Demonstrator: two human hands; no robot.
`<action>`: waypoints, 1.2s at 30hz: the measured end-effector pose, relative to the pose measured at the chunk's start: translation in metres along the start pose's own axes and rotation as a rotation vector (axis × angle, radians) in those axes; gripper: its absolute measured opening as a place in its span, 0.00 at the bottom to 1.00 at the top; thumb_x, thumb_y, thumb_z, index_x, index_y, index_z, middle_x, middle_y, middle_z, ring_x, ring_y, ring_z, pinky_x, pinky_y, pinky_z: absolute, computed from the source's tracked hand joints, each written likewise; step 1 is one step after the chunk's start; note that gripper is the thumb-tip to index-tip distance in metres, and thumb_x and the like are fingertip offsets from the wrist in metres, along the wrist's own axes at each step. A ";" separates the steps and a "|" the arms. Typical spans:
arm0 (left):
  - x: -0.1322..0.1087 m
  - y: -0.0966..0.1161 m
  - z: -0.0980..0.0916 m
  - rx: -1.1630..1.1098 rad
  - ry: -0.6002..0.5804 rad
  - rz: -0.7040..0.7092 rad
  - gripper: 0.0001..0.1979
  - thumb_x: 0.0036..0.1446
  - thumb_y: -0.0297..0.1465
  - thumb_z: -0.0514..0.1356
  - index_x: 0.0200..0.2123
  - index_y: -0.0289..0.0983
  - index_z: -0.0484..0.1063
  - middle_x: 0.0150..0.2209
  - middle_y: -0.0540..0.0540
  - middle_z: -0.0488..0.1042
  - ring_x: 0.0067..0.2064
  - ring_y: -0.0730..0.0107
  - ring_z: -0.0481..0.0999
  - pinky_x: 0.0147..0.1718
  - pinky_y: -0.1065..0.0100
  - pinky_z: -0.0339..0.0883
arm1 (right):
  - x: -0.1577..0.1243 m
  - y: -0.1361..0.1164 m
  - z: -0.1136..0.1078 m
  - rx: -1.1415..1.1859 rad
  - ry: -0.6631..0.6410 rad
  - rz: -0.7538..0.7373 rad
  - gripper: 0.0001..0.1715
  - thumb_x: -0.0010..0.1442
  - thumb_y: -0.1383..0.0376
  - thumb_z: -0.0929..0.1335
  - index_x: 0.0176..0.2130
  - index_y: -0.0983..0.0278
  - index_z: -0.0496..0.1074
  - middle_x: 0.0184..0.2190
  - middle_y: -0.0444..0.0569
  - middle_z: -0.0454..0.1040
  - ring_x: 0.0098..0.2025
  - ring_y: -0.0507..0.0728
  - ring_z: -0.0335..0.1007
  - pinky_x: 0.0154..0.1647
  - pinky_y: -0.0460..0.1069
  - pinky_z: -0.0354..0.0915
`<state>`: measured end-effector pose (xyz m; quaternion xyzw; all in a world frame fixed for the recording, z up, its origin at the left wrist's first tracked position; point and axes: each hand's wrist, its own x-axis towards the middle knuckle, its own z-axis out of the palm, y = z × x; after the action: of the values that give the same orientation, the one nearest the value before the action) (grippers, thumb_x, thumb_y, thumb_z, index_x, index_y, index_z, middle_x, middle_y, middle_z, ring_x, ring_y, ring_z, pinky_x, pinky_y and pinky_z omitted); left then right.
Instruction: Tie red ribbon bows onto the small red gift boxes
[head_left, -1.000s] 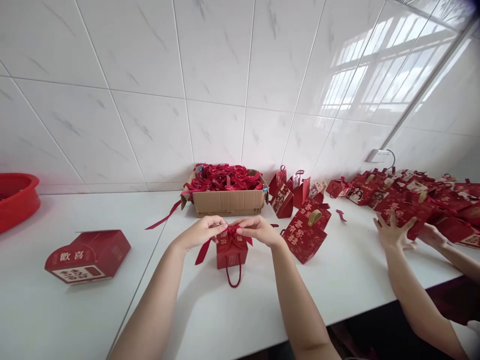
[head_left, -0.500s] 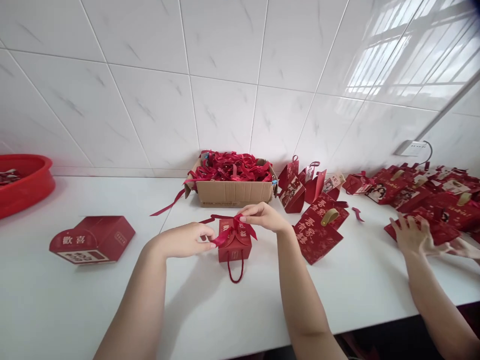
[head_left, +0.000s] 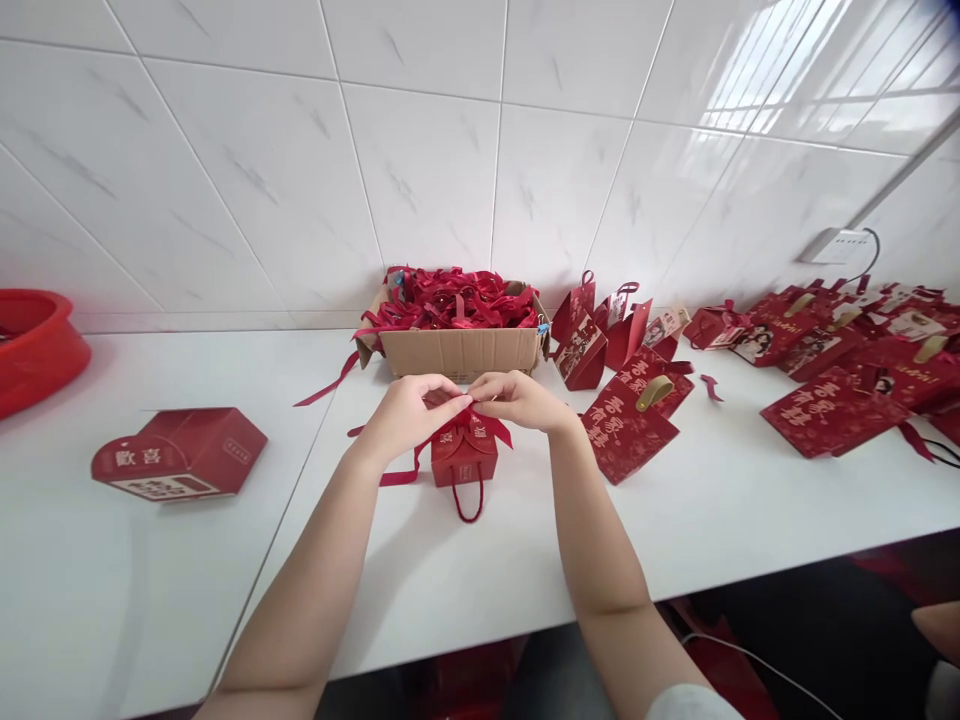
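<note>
A small red box (head_left: 463, 462) with a dark red cord handle lies in front of me on the white table. My left hand (head_left: 421, 412) pinches the red ribbon (head_left: 405, 474) over the top of the box. Close beside it, my right hand (head_left: 517, 401) has thumb and fingers pressed together on the ribbon's knot or loop. The fingertips of both hands nearly meet and partly cover the ribbon there. One loose ribbon end trails to the left of the box, and a short end sticks out on the right.
Behind is a cardboard box (head_left: 465, 353) of red ribbons. At left are a folded red box (head_left: 180, 452) and a red basin (head_left: 45, 350). Red gift bags (head_left: 630, 425) and boxes (head_left: 832, 410) crowd the right. A person's hand (head_left: 937, 630) shows at the right edge.
My left hand has moved right and up to meet my right hand above the box. The other person's hands have left the bags at right. The view has shifted downward.
</note>
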<state>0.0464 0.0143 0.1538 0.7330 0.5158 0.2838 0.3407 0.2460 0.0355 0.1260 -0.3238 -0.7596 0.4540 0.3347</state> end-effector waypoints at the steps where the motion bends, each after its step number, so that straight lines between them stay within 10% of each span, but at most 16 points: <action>1: 0.001 -0.001 0.000 -0.003 0.004 -0.002 0.14 0.53 0.44 0.62 0.34 0.41 0.77 0.32 0.49 0.80 0.30 0.68 0.77 0.31 0.68 0.71 | 0.000 0.000 0.001 -0.023 0.026 0.013 0.10 0.56 0.66 0.68 0.37 0.61 0.80 0.36 0.46 0.72 0.35 0.50 0.68 0.39 0.48 0.65; 20: 0.015 -0.019 0.011 -0.141 0.081 0.135 0.06 0.48 0.26 0.61 0.33 0.37 0.74 0.33 0.47 0.78 0.34 0.67 0.78 0.35 0.68 0.73 | 0.007 0.012 0.022 -0.052 0.160 0.228 0.18 0.46 0.59 0.74 0.36 0.67 0.78 0.26 0.44 0.72 0.25 0.47 0.59 0.26 0.45 0.58; 29: 0.016 -0.021 0.019 -0.208 0.060 0.209 0.05 0.48 0.28 0.61 0.31 0.35 0.72 0.32 0.46 0.77 0.35 0.67 0.77 0.37 0.65 0.73 | -0.015 0.044 0.055 -0.009 0.589 0.039 0.13 0.51 0.58 0.72 0.35 0.61 0.78 0.43 0.50 0.72 0.34 0.51 0.68 0.38 0.49 0.67; 36: 0.012 -0.018 0.016 -0.208 0.028 0.191 0.04 0.50 0.29 0.61 0.30 0.35 0.72 0.32 0.46 0.76 0.35 0.67 0.77 0.37 0.65 0.72 | -0.017 0.052 0.073 0.015 0.687 0.043 0.14 0.51 0.58 0.71 0.39 0.61 0.78 0.39 0.49 0.73 0.32 0.51 0.68 0.41 0.50 0.68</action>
<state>0.0527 0.0269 0.1307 0.7356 0.4161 0.3771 0.3788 0.2069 0.0069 0.0489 -0.4714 -0.5923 0.3309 0.5635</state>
